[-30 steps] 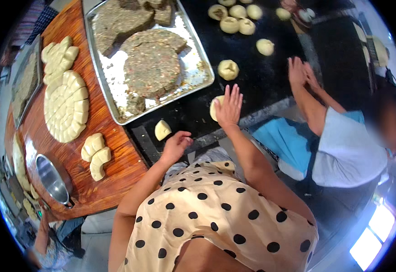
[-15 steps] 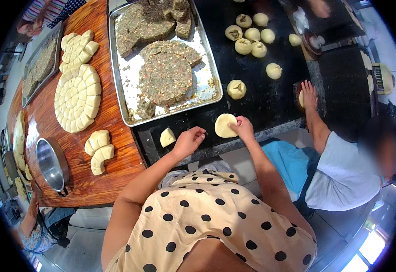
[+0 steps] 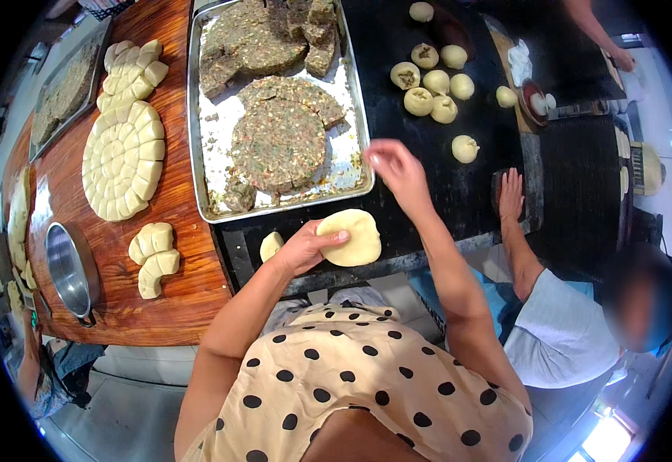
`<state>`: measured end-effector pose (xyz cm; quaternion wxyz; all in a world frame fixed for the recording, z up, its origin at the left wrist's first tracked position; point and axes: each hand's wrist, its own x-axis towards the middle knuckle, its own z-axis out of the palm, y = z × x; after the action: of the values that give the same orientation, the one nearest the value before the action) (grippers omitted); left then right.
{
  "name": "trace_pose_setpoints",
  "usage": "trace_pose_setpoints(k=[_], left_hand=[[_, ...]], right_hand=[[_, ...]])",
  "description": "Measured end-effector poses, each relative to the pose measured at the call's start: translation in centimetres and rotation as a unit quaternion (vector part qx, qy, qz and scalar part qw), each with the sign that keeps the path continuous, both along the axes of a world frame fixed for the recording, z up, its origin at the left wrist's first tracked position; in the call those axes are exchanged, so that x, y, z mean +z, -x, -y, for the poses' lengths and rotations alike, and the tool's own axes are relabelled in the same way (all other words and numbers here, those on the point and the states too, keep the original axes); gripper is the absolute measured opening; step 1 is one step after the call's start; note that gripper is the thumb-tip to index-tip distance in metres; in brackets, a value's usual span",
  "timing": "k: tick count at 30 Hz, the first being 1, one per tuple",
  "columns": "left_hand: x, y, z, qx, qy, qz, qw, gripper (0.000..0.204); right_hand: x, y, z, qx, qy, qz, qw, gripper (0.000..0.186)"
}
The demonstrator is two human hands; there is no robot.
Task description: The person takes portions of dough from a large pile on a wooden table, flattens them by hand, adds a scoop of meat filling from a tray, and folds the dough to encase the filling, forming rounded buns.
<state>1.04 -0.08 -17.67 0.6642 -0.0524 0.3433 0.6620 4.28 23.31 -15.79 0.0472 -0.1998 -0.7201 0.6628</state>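
Observation:
My left hand (image 3: pixel 305 248) holds a flat round dough wrapper (image 3: pixel 353 237), its thumb on top, just over the dark worktop's near edge. A small cut dough piece (image 3: pixel 271 246) lies beside that hand's wrist. My right hand (image 3: pixel 401 171) is raised beside the right rim of the metal tray (image 3: pixel 277 204), fingers loosely bent and nothing visible in them. In the tray sits speckled brown-green filling (image 3: pixel 278 142), a round slab in front and broken blocks behind. Several filled dough balls (image 3: pixel 436 82) stand to the right, some with open tops; one ball (image 3: pixel 465 149) is apart.
On the wooden table (image 3: pixel 186 262) at left lie a scored dough round (image 3: pixel 124 162), more dough pieces (image 3: pixel 154 258) and a steel bowl (image 3: pixel 72 266). Another filling tray (image 3: pixel 66 100) stands farther left. At right, a co-worker's hand (image 3: pixel 511 192) rests on the dark worktop (image 3: pixel 459 208).
The dough wrapper has passed from my right hand to my left. My right hand has moved up toward the tray's right rim and now covers where a nearby dough ball stood.

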Motion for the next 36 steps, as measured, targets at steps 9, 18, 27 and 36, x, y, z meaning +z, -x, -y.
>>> trace_pose_setpoints(k=[9, 18, 27, 36], left_hand=[[0.5, -0.8, 4.2, 0.034, 0.052, -0.034, 0.997, 0.041], [-0.3, -0.4, 4.4, 0.091, 0.075, 0.022, 0.993, 0.049], [0.9, 1.6, 3.0, 0.128, 0.125, -0.037, 0.983, 0.044], [-1.9, 4.3, -0.1, 0.265, 0.058, 0.052, 0.961, 0.05]], right_hand=[[-10.4, 13.1, -1.1, 0.051, -0.109, 0.193, 0.974, 0.068], [-8.1, 7.4, 0.8, 0.033, -0.324, 0.113, 0.939, 0.081], [-8.1, 11.1, -0.3, 0.123, -0.426, 0.141, 0.885, 0.056], [1.3, 3.9, 2.4, 0.009, -0.217, 0.052, 0.975, 0.05]])
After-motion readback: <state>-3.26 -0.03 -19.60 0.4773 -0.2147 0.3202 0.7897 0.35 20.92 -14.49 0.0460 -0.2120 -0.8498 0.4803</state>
